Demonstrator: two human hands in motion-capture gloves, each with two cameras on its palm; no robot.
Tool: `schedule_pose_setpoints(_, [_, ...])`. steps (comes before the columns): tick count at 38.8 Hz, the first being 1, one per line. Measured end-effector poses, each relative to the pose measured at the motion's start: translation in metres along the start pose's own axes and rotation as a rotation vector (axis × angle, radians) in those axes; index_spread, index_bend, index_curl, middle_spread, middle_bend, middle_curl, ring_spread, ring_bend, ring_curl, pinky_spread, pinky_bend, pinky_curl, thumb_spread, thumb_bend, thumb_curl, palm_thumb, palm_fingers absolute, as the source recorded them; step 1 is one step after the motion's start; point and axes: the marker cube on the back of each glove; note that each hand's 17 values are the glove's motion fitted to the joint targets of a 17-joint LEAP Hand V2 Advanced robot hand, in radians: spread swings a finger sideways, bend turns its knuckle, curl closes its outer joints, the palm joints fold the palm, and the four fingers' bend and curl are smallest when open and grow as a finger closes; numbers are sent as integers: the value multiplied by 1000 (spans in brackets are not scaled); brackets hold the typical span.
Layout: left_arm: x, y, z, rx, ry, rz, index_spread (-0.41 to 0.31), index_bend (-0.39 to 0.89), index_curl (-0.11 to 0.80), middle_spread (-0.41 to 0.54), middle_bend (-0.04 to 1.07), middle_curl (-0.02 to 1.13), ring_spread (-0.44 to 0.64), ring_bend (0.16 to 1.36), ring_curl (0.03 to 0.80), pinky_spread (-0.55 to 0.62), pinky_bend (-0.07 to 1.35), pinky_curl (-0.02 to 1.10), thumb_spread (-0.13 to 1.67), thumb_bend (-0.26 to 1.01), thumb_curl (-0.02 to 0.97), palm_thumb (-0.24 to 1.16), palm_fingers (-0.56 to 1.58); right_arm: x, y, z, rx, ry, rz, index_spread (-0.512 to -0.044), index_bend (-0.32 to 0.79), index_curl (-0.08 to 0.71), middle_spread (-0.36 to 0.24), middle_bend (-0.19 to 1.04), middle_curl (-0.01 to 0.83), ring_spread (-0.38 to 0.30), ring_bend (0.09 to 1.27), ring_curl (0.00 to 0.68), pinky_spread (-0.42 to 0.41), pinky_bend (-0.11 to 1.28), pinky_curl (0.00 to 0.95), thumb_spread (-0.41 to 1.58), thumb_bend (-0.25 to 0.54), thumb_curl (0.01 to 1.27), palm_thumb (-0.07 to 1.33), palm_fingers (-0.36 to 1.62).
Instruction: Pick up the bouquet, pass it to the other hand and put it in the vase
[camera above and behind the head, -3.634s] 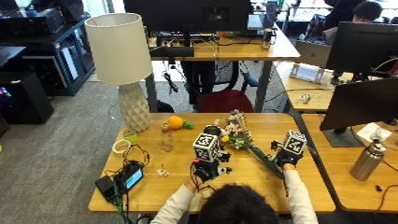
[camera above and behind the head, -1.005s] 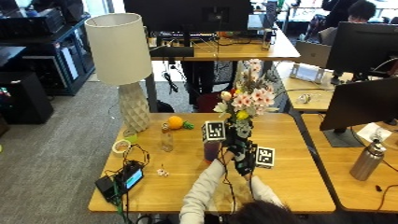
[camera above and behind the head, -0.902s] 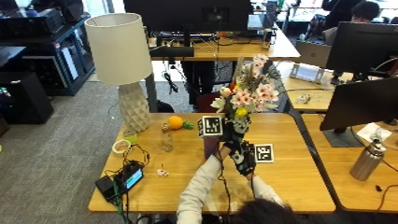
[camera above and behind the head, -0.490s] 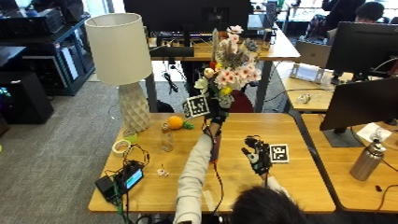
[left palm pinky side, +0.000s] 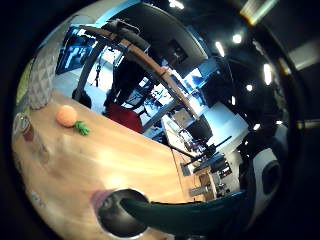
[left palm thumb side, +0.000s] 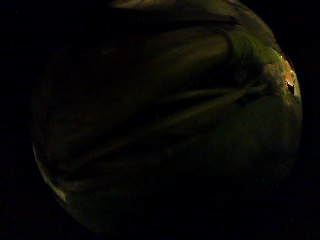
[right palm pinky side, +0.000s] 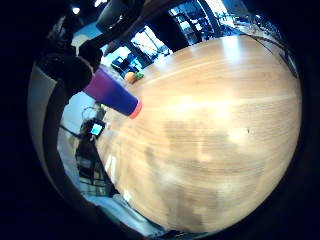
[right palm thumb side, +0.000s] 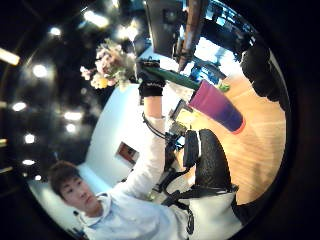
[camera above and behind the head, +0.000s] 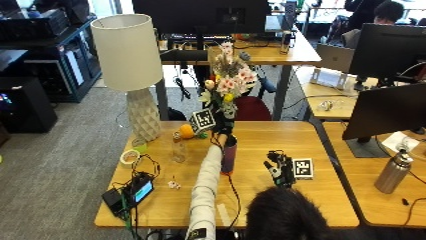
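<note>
So the left hand (camera above and behind the head: 222, 126) is holding the bouquet (camera above and behind the head: 228, 85) up above the desk (camera above and behind the head: 286, 145), fingers wrapping the stems just under the blooms, with the stems pointing down at the vase (camera above and behind the head: 229, 154) right below. From the outside view I can't tell if the stem tips are inside the vase mouth yet. The left little finger side palm view is helping here: a dark green stem (left palm pinky side: 190, 215) is reaching the open rim of the vase (left palm pinky side: 117, 215), with the orange (left palm pinky side: 66, 115) sitting further off on the desk. The left thumb side palm view is mostly dark, just showing stems pressed close to the palm.

The right hand (camera above and behind the head: 279, 170) is hovering low over the desk, well off from the vase, fingers loosely relaxed and holding nothing. Its thumb side palm view is catching the raised hand gripping the stems above the purple vase (right palm thumb side: 217, 107).

No readable writing anywhere. A lamp (camera above and behind the head: 133, 70) is standing at the desk's left end.
</note>
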Motion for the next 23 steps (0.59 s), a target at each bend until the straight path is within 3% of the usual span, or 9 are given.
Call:
schedule_pose_setpoints(3, [-22,6,-5,-24,-138,-71,-367,477,563,-370,720,553,-397,780,467,-436,588,430,349,-30,731,825,1409,-32,-1,3,0,-7,-31,-220,99,312,-105,435,464,-129,611,406,16,386,344,1034,-22,494,721,1006])
schedule_pose_setpoints(6, [3,20,-19,-104,-149,-61,-372,477,567,-368,721,551,-397,769,465,-441,582,425,353,-45,734,797,1403,-61,2,2,-5,108,42,-219,108,310,-105,423,463,-129,598,406,20,361,339,1038,-21,491,725,1016])
schedule_pose_setpoints(9, [9,46,-36,-289,-199,-103,-364,420,553,-368,700,541,-395,752,457,-452,595,425,368,-76,724,726,1354,-70,4,4,-13,153,62,-220,108,305,-105,417,463,-130,583,406,23,343,338,1040,-20,489,731,1030])
schedule_pose_setpoints(11, [-10,67,-49,-431,-256,-125,-333,276,517,-356,631,523,-386,736,448,-452,650,436,504,-128,679,587,1181,-67,6,5,-20,165,62,-218,111,304,-105,410,462,-132,574,406,24,333,337,1041,-18,488,738,1037])
schedule_pose_setpoints(12, [-20,78,-56,-500,-270,-138,-285,164,488,-328,582,513,-355,710,440,-398,589,416,586,-171,627,469,893,-64,7,5,-24,172,57,-213,109,302,-105,407,462,-132,571,406,25,329,336,1041,-19,487,739,1040])
schedule_pose_setpoints(13, [-26,91,-64,-567,-257,-156,-162,18,451,-205,430,488,-192,639,441,-163,487,407,593,-196,594,369,29,-62,8,5,-29,176,50,-212,110,301,-105,406,463,-133,565,405,25,318,334,1041,-13,489,752,1038])
schedule_pose_setpoints(14, [-30,104,-73,-630,-217,-178,-115,55,483,-148,474,588,-129,684,553,-79,557,510,611,-171,577,333,-142,-60,8,5,-33,175,44,-211,109,300,-105,404,463,-133,562,405,26,314,336,1041,-13,490,757,1040])
schedule_pose_setpoints(18, [-39,135,-98,-742,-95,-223,6,53,392,-17,304,465,56,620,427,127,488,415,677,-98,524,261,-143,-56,10,5,-28,125,51,-209,114,298,-105,386,462,-139,552,406,27,290,334,1037,-15,492,772,1046])
schedule_pose_setpoints(23, [-56,136,-109,-663,-230,-233,83,62,326,85,225,363,197,588,338,290,446,338,725,-57,483,239,-91,-44,10,-1,-15,119,119,-208,111,294,-106,375,463,-140,537,409,34,265,334,1031,-17,493,788,1051])
